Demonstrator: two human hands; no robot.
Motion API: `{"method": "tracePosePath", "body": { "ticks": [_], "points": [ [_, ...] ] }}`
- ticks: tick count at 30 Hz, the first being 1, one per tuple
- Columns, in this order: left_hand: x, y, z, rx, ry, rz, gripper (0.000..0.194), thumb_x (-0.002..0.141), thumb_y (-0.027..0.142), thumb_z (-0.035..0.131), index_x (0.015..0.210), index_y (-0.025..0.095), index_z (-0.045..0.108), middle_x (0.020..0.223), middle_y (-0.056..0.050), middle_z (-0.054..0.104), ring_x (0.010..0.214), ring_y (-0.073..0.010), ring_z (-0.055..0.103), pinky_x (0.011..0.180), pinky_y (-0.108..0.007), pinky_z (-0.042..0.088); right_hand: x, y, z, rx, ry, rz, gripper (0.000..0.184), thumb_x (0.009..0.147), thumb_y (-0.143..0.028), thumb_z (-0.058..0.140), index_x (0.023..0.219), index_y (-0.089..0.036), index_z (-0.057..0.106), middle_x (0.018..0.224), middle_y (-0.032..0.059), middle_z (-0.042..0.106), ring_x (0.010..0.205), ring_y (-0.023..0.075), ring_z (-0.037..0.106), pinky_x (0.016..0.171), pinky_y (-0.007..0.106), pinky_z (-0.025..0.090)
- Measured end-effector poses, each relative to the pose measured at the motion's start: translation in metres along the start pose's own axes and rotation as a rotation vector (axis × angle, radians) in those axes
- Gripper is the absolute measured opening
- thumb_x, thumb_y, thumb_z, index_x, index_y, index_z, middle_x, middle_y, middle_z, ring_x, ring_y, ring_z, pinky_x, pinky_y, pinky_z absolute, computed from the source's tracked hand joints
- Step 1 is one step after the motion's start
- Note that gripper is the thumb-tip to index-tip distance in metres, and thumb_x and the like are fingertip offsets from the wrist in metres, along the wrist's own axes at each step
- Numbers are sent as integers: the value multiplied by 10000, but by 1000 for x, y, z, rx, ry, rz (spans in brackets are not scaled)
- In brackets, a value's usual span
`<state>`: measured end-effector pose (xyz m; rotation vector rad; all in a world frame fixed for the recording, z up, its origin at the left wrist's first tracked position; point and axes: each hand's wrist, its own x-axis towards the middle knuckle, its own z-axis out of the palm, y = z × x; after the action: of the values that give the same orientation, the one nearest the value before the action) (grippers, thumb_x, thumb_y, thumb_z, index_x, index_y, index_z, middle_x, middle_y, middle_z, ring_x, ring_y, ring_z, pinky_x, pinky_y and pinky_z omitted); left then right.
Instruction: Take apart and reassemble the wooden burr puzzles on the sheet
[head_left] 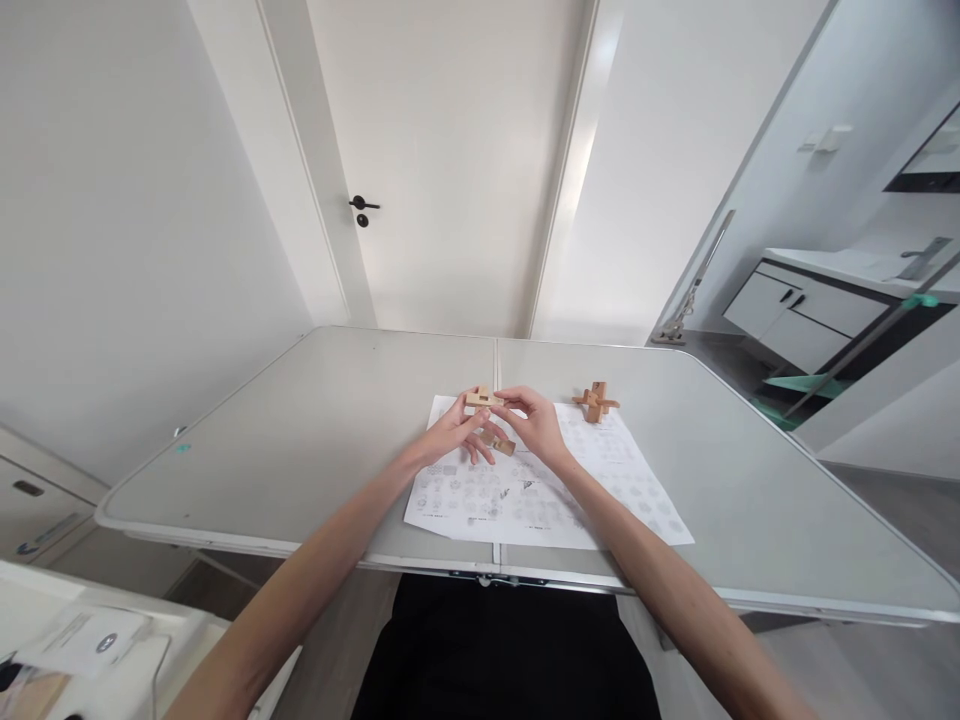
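Note:
Both my hands meet above a printed paper sheet (480,505) in the middle of the table. My left hand (455,425) is closed on pale notched wooden puzzle pieces (480,400), with the thumb on the near side. Fingertips of my right hand (534,418) pinch the right end of the same pieces. Just below the fingers is another notched wooden piece (504,445); whether it lies on the paper or is held, I cannot tell. An assembled wooden burr puzzle (597,402) of darker wood stands at the sheet's far right corner.
The grey folding table (337,430) has a seam down its middle. Beyond it is a white door (450,170) with a black handle (364,204). A sink cabinet (810,310) and a mop (697,280) are at the right. White furniture (97,650) stands at the lower left.

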<state>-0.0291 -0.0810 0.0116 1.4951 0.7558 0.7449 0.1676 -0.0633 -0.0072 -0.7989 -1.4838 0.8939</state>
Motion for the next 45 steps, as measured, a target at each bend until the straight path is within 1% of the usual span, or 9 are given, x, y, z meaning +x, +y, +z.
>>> {"method": "tracePosePath", "body": {
  "ticks": [5,10,15,20,23,28,35,40,45],
  "points": [
    [0,-2,1,16,-2,22,685,995,587,544,1491,232,232,1092,-176,753,660,-205,761,516,-239,480,-1,-2,-1,18,-31,29,277,809,-447,827,1002,-254,786,1035,65,773,950,227,719,948,386,575],
    [1,-1,1,23,22,52,701,994,574,557,1504,230,221,1066,-145,750,628,-161,726,538,-236,467,-1,-2,0,75,-5,36,315,761,-445,867,992,-248,784,1018,65,766,944,227,711,968,390,560],
    [1,-2,0,65,26,78,663,979,550,597,1470,234,284,1024,-109,742,625,-135,687,541,-235,453,0,-3,0,84,0,58,317,755,-441,873,988,-248,780,1010,68,762,919,225,709,956,392,556],
    [0,0,1,40,34,91,664,969,529,622,1458,232,283,992,-96,733,616,-126,659,547,-239,449,0,-1,0,84,5,24,299,747,-434,878,957,-245,777,1042,67,746,933,220,703,973,389,553],
    [-1,0,2,21,20,88,649,964,513,637,1440,234,295,987,-91,727,615,-121,647,548,-239,444,1,3,-1,55,-7,5,292,771,-445,858,964,-244,772,1034,65,747,936,220,703,970,389,563],
    [-2,1,0,13,7,91,636,961,510,641,1431,240,309,988,-86,723,611,-111,623,563,-245,444,1,7,-2,9,-12,14,299,802,-457,832,994,-238,765,1033,69,763,930,224,718,964,393,564],
    [-1,-1,-2,-12,-12,97,650,950,487,663,1436,232,314,968,-76,717,609,-102,582,582,-257,438,0,4,-1,-15,-36,11,359,821,-497,801,1024,-208,739,1047,92,775,969,251,736,926,403,582],
    [-1,-1,-1,-11,1,89,680,936,498,673,1457,241,319,966,-71,718,597,-97,568,590,-261,430,-1,5,0,-47,-31,0,348,845,-505,775,1019,-206,730,1046,100,779,965,254,741,922,412,588],
    [1,-3,-3,-26,1,87,662,935,487,679,1447,245,335,973,-68,719,580,-81,539,592,-253,417,-1,5,1,-63,-20,0,364,849,-526,765,1013,-203,733,1053,110,781,971,259,740,933,423,586]
  ]
}}
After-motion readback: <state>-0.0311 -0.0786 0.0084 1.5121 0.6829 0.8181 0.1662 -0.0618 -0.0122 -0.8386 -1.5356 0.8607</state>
